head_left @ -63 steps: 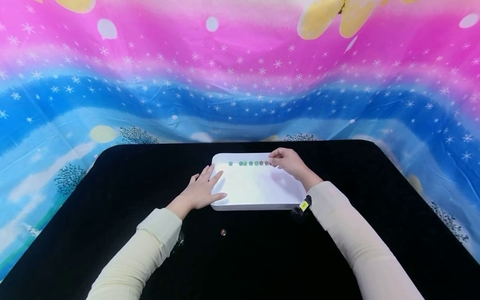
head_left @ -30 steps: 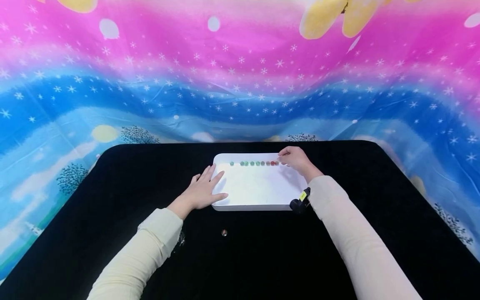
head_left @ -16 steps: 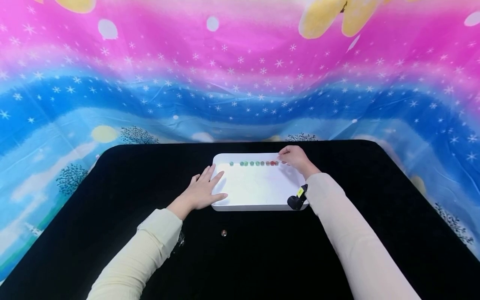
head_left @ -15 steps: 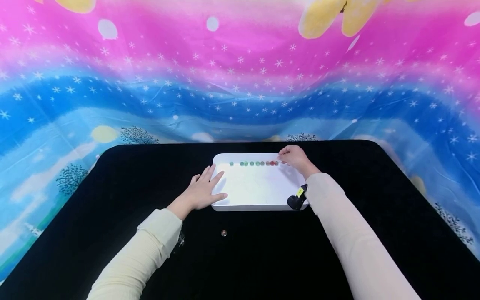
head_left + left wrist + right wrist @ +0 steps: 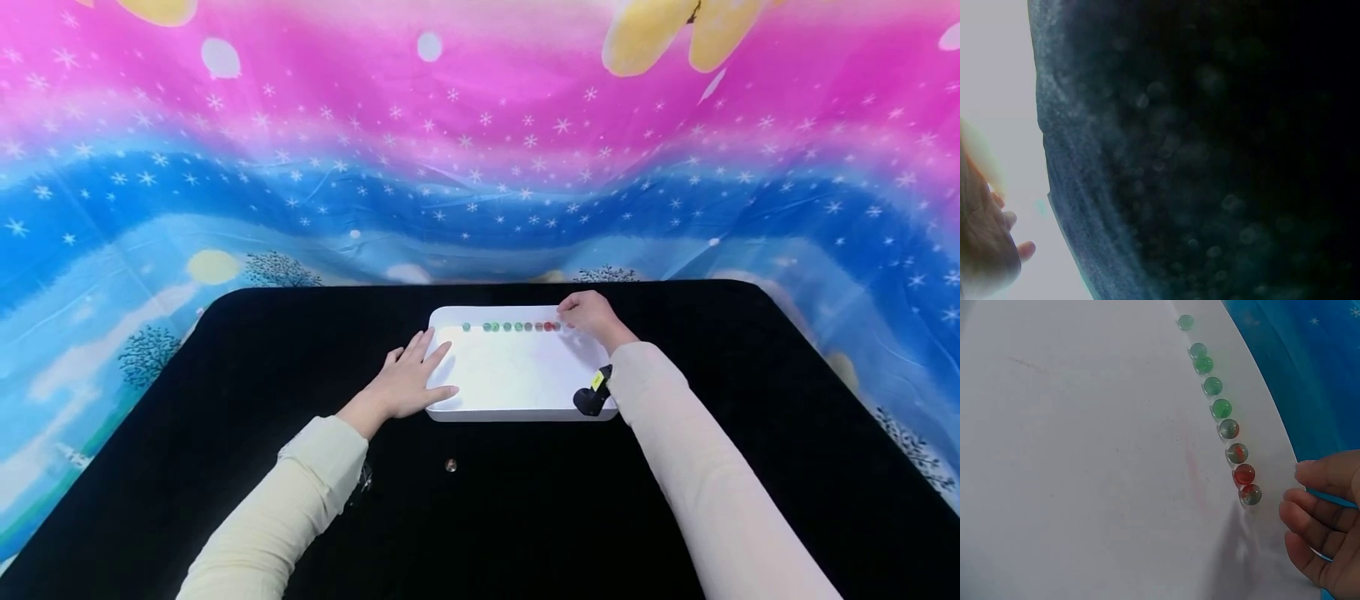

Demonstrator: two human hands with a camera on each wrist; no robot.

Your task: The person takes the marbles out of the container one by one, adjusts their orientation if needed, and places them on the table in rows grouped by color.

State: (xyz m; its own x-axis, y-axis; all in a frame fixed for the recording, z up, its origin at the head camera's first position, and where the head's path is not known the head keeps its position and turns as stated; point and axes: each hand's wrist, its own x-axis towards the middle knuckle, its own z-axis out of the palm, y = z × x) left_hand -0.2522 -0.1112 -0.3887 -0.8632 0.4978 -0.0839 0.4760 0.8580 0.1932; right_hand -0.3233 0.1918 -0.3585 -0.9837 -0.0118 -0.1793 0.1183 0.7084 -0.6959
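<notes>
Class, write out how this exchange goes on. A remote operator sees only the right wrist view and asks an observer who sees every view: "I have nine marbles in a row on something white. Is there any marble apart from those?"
Observer: Yes, one loose marble lies on the black table, on the person's side of the white tray.
Operator: My view shows only the right hand. Where is the other?
Observer: The left hand lies spread at the tray's left edge.
Operator: I see a blue backdrop with snowflakes. Is there another colour above the blue?
Observer: Yes, a broad pink band runs above it.
</notes>
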